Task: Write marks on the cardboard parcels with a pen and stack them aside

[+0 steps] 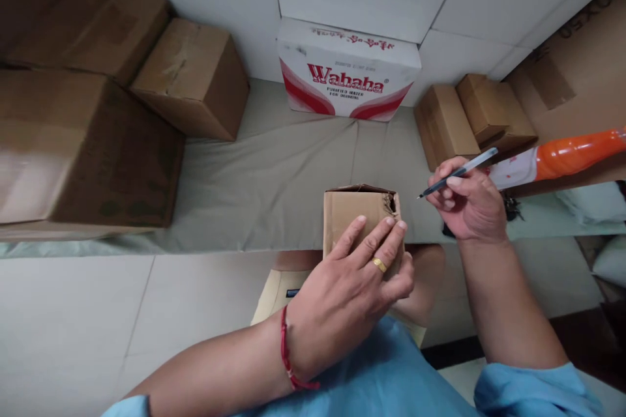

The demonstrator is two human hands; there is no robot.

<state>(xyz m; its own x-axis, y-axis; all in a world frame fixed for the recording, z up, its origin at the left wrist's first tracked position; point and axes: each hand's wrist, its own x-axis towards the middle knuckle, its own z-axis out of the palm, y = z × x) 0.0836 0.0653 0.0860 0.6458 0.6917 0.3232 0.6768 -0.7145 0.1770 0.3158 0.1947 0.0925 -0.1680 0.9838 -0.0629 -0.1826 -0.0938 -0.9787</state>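
Observation:
A small brown cardboard box (349, 205) stands at the near edge of the cloth-covered surface, with a torn hole at its upper right corner. Across the box lies my left hand (349, 287), its fingers spread over the top, a gold ring on one finger and a red cord at the wrist. To the right of the box, my right hand (469, 202) is raised and closed around a clear pen (460, 171) with a dark lower barrel. The pen's tip points left towards the box, without touching it.
A white and red Wahaha carton (349, 71) stands against the tiled wall. Brown cartons (132, 150) fill the left side. Smaller boxes (447, 124) and a large carton (562, 91) are at the right, near an orange-wrapped object (577, 153).

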